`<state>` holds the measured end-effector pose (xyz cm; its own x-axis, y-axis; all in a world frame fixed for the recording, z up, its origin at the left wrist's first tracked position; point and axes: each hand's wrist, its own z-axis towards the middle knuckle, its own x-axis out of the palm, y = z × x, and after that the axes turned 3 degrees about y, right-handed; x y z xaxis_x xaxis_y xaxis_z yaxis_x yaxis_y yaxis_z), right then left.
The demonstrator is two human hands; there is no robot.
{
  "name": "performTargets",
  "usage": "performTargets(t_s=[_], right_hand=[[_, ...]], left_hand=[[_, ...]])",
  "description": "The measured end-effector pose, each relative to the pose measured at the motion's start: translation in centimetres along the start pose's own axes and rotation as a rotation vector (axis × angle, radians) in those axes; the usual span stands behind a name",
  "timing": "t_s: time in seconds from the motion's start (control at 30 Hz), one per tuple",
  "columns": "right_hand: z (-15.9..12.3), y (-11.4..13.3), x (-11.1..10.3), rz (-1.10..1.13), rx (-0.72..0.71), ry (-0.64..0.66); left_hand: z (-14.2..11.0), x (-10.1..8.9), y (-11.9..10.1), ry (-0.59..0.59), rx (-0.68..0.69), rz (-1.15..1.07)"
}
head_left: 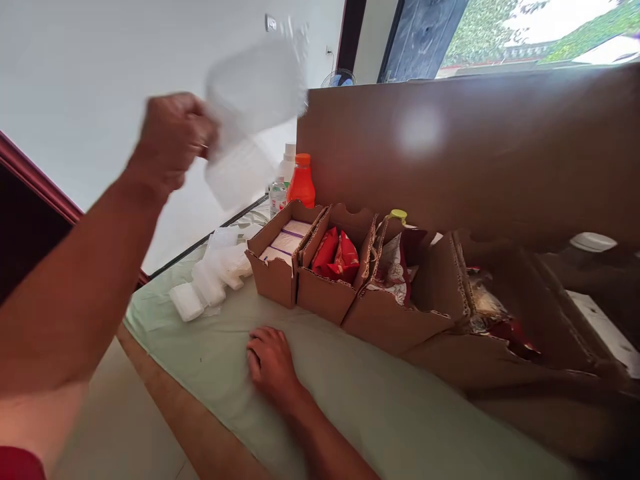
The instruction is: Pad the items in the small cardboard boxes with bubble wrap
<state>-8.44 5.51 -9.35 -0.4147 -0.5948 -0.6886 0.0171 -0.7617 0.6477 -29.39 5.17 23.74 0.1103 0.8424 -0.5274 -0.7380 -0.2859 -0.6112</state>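
My left hand (pixel 175 137) is raised at the upper left, closed on a clear plastic bag (pixel 255 87). The bag is blurred by motion and hangs out to the right of my fist, in front of the white wall. Lower down, my right hand (pixel 271 363) rests on the green cloth (pixel 225 373), its fingers loosely bent and nothing visible in them. Beyond it lie several white translucent plastic bundles (pixel 207 277). Near the right hand stands a cardboard bin (pixel 274 280) with white packs in it, beside another cardboard bin (pixel 325 293) holding red packets (pixel 336 257).
More cardboard bins (pixel 385 330) with packets run toward the right. A tall cardboard panel (pixel 450 160) stands behind them. An orange bottle (pixel 301 183) and a clear bottle (pixel 277 198) stand at the back left. The table edge (pixel 185 413) runs along the near left.
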Motion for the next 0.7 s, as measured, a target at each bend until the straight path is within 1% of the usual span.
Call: performTargets(t_s=[0.03, 0.07, 0.1, 0.13, 0.17, 0.2, 0.27, 0.3, 0.37, 0.43, 0.47, 0.5, 0.53, 0.6, 0.63, 0.7], right_hand=[[0.0, 0.0, 0.0, 0.007, 0.001, -0.001], [0.0, 0.0, 0.0, 0.013, 0.0, -0.001], [0.1, 0.0, 0.0, 0.018, 0.0, -0.001], [0.1, 0.0, 0.1, 0.021, -0.001, -0.001], [0.1, 0.0, 0.1, 0.022, -0.001, -0.002], [0.1, 0.0, 0.1, 0.024, -0.001, -0.002], [0.2, -0.1, 0.1, 0.025, 0.001, -0.006], [0.2, -0.1, 0.0, 0.027, 0.003, -0.007], [0.2, -0.1, 0.0, 0.032, 0.007, -0.007], [0.2, -0.2, 0.0, 0.04, 0.009, -0.002], [0.2, -0.2, 0.0, 0.047, 0.01, 0.004], [0.2, -0.2, 0.0, 0.054, 0.011, 0.012], [0.2, -0.3, 0.0, 0.062, 0.013, 0.02], [0.2, -0.3, -0.1, 0.08, 0.021, 0.039], [0.3, -0.3, -0.1, 0.09, 0.028, 0.047], [0.4, -0.2, -0.2, 0.108, 0.051, 0.063]], left_hand=[[-0.1, -1.9, 0.4, -0.091, 0.002, 0.026], [-0.4, -3.4, 1.2, -0.148, 0.01, 0.078], [-0.7, -4.5, 2.1, -0.174, 0.026, 0.151], [-1.1, -5.2, 3.3, -0.164, 0.046, 0.232], [-1.5, -5.4, 4.7, -0.124, 0.066, 0.312], [-2.0, -5.3, 6.2, -0.065, 0.082, 0.38], [-3.1, -3.9, 9.4, 0.094, 0.084, 0.447], [-3.8, -2.9, 11.0, 0.191, 0.069, 0.46], [-5.7, -0.8, 13.9, 0.423, 0.048, 0.481], [-7.7, 1.0, 16.3, 0.649, 0.031, 0.489], [-8.7, 1.6, 17.2, 0.732, 0.02, 0.494], [-9.5, 2.0, 18.0, 0.787, 0.008, 0.501], [-10.2, 2.1, 18.5, 0.809, -0.006, 0.512], [-11.4, 1.7, 18.7, 0.773, -0.026, 0.54], [-11.9, 1.3, 18.5, 0.731, -0.028, 0.552], [-13.3, 0.6, 17.1, 0.645, -0.008, 0.552]])
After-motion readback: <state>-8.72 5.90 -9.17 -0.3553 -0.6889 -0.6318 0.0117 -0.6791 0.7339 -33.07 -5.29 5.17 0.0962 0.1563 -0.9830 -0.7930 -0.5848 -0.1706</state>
